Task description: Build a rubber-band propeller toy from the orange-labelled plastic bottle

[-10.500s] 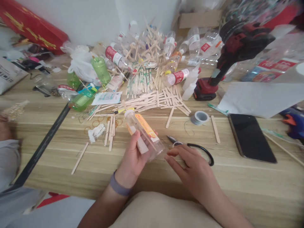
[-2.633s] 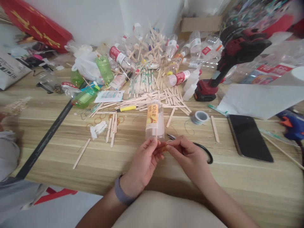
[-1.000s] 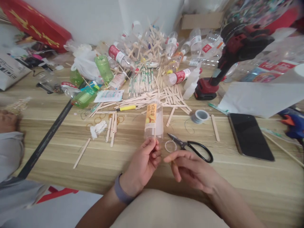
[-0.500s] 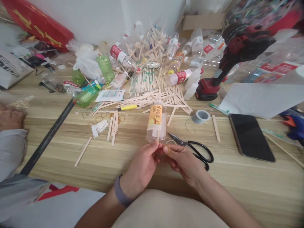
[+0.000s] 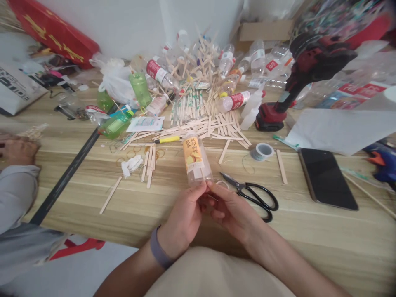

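Observation:
A clear plastic bottle with an orange label point(image 5: 193, 154) lies in front of me, its near end at my fingertips and tilted to the left. My left hand point(image 5: 187, 210) pinches a thin wooden stick point(image 5: 203, 173) at that end. Beside it, my right hand point(image 5: 230, 206) has thumb and fingers pressed together at the same spot; what lies between them is too small to make out. Black-handled scissors point(image 5: 247, 190) lie just right of the bottle.
Behind the bottle are a pile of wooden sticks point(image 5: 198, 128), a yellow cutter point(image 5: 169, 139) and many bottles. A tape roll point(image 5: 262, 151), phone point(image 5: 328, 177) and red-black power tool point(image 5: 272, 116) lie to the right. A person's hand point(image 5: 20, 150) rests at the left.
The bottle's far end has swung left, so it leans more. My right hand's fingers have shifted slightly left and up, closer against my left thumb.

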Available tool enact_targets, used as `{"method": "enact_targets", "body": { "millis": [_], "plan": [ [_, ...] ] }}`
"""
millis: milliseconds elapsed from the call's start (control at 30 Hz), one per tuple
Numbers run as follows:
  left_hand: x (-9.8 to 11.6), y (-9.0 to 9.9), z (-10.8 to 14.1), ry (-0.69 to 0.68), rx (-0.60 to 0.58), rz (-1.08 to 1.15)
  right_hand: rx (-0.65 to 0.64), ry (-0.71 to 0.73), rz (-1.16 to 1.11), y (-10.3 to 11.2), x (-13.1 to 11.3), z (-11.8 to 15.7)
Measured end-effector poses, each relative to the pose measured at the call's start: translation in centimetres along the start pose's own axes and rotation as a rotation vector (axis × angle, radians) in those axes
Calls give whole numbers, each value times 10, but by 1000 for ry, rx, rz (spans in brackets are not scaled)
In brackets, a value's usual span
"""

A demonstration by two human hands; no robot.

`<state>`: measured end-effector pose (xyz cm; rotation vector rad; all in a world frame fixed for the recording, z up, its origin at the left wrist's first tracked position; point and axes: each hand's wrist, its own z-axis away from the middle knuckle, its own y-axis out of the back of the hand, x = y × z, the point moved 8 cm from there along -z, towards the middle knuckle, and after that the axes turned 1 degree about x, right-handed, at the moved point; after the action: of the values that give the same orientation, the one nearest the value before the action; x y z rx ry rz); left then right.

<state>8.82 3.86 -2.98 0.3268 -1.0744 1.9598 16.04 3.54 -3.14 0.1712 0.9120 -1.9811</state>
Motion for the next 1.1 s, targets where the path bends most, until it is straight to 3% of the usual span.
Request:
{"method": "enact_targets", "body": {
  "millis": [333,567,733,867,967,1100],
  "plan": [
    [-3,0,3,-55,-34,-141,29,10,-32,-1,2,-6],
    [25,10,14,-419,104,-645,35,8,-67,-2,3,-6],
    [52,9,27,-756,252,-1037,36,-1,-83,-2,6,-6],
    [54,6,30,-854,287,-1233,18,-10,-91,-4,7,-8],
    [53,5,33,-888,259,-1218,7,-11,-100,-4,7,-10],
    [53,6,33,-828,126,-924,-1,-6,-98,-1,5,-11]
  ]
}}
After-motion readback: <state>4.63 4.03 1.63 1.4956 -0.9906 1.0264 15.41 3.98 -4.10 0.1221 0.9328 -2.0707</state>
